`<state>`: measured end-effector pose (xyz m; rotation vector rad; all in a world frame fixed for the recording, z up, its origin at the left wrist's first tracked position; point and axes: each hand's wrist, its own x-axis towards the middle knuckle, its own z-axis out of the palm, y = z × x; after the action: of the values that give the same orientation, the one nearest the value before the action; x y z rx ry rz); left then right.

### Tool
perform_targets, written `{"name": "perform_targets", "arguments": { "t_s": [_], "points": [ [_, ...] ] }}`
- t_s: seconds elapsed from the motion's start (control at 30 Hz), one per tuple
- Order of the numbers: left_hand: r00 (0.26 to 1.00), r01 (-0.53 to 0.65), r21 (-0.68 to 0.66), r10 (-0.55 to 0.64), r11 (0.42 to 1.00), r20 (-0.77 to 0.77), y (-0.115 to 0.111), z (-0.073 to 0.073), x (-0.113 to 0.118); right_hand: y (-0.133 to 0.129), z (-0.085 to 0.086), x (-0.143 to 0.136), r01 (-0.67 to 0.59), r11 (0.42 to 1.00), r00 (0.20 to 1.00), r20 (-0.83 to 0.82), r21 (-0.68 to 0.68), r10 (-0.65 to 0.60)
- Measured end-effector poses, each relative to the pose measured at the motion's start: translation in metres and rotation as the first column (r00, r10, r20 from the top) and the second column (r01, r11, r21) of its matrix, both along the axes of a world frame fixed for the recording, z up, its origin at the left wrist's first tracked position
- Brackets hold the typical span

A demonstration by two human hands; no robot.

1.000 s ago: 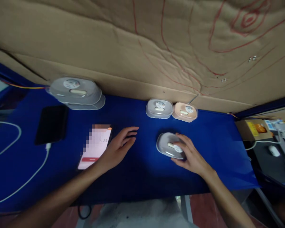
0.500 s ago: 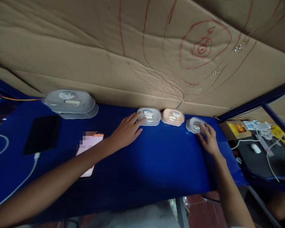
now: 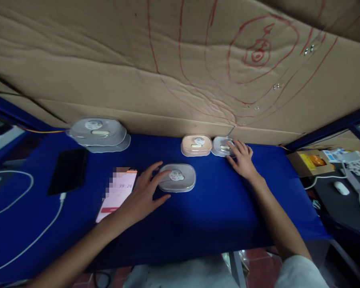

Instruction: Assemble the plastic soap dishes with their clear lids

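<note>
My left hand (image 3: 148, 188) spans the left end of a grey, clear-lidded container (image 3: 183, 184) on the blue table, a finger over its lid and round label, thumb at the front edge. My right hand (image 3: 241, 158) grips the right side of a smaller-looking grey container (image 3: 219, 146) at the back, thumb in front and fingers over its lid. Between that one and the left hand's side of the table, a peach container (image 3: 189, 149) with a clear lid and pale handle sits against the right hand's container.
Stacked grey containers (image 3: 108, 140) stand at back left. A dark tablet (image 3: 68, 172) with a white cable and a lit phone (image 3: 120, 196) lie on the blue table (image 3: 216, 216). Cardboard (image 3: 123, 72) rises behind. To the right are an open box (image 3: 313, 162) and a white mouse (image 3: 342, 188).
My left hand has brought a grey container forward from the back row. The peach container now sits further left, and my right hand has shifted its grey container left against it.
</note>
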<state>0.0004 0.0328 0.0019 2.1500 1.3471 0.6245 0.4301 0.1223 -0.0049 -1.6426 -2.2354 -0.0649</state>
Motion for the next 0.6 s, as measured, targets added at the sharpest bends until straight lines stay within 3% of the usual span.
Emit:
{"name": "perform_targets", "arguments": {
  "t_s": [0.07,0.13,0.2,0.23,0.37,0.47,0.6],
  "points": [
    [1.000,0.005,-0.057,-0.004,0.998,0.031,0.003,-0.001,0.003,-0.011,0.007,-0.031,-0.050,0.999,0.997,-0.052,-0.001,0.050],
    [0.995,0.022,-0.094,-0.012,0.995,0.102,0.005,0.000,0.007,-0.032,0.012,-0.067,-0.215,0.975,0.969,-0.139,-0.050,0.206],
    [0.980,0.021,-0.113,0.003,0.993,0.201,0.006,0.000,0.010,-0.055,0.014,-0.102,-0.440,0.888,0.890,-0.193,-0.131,0.413],
    [0.967,0.012,-0.127,0.021,0.992,0.253,0.005,0.000,0.012,-0.065,0.013,-0.117,-0.493,0.855,0.863,-0.214,-0.159,0.458],
    [0.929,0.000,-0.155,0.057,0.988,0.365,0.002,-0.008,0.013,-0.083,0.002,-0.148,-0.527,0.829,0.823,-0.355,-0.188,0.443],
    [0.949,0.082,-0.178,-0.023,0.981,0.315,-0.001,-0.014,0.008,-0.082,-0.006,-0.147,-0.520,0.834,0.812,-0.410,-0.184,0.416],
    [0.952,0.234,-0.334,-0.146,0.913,0.268,-0.006,-0.012,-0.003,-0.081,-0.008,-0.141,-0.466,0.866,0.835,-0.415,-0.180,0.362]
  ]
}}
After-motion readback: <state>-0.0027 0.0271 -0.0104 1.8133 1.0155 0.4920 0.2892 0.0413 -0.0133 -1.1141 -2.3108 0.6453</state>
